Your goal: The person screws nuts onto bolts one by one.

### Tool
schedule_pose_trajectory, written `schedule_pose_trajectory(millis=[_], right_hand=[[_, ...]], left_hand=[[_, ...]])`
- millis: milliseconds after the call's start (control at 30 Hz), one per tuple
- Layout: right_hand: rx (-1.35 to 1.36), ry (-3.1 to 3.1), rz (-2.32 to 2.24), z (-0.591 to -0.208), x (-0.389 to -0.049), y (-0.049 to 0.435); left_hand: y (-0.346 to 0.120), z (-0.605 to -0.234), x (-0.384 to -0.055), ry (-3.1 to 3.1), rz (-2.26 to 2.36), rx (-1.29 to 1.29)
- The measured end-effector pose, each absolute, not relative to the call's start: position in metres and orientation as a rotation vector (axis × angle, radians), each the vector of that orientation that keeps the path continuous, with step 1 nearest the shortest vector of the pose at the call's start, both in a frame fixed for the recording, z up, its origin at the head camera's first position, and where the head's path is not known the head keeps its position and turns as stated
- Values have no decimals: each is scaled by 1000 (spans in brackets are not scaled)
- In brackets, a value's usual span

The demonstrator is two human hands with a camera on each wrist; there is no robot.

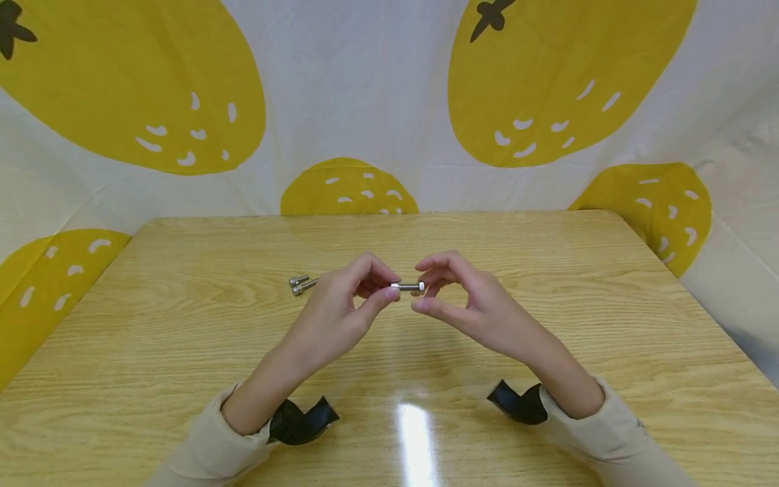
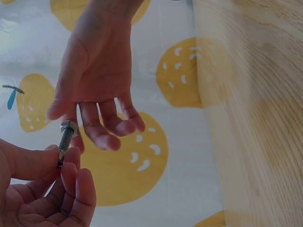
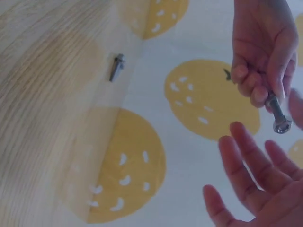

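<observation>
A metal bolt [image 1: 409,287] is held level above the table, pinched at one end between the thumb and fingers of my left hand [image 1: 341,297]. On its other end sits a hex nut [image 2: 69,126], with bare thread showing between nut and fingertips. The pinched end is mostly covered by the fingers. Around the nut end, my right hand [image 1: 471,291] has its thumb and fingers spread apart. Both wrist views show a gap between the right fingers [image 3: 244,165] and the bolt.
Two more socket-head bolts [image 1: 298,289] lie on the wooden table [image 1: 201,325], just left of and behind my left hand. A white cloth with yellow fruit shapes [image 1: 341,88] hangs behind the table's far edge. Dark straps [image 1: 304,421] show at both wrists.
</observation>
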State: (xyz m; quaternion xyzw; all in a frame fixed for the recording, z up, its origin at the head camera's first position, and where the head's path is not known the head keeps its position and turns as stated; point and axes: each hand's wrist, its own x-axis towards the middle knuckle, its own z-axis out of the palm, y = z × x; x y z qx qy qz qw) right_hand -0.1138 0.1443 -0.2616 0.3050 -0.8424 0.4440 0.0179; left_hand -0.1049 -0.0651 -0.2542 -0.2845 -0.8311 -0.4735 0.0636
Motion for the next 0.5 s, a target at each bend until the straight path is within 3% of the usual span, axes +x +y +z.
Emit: schedule_pose_trajectory(millis=[500], right_hand=[[1056, -2403, 1130, -266, -113, 142]], left_hand=[[-66, -255, -105, -2509, -1438, -867]])
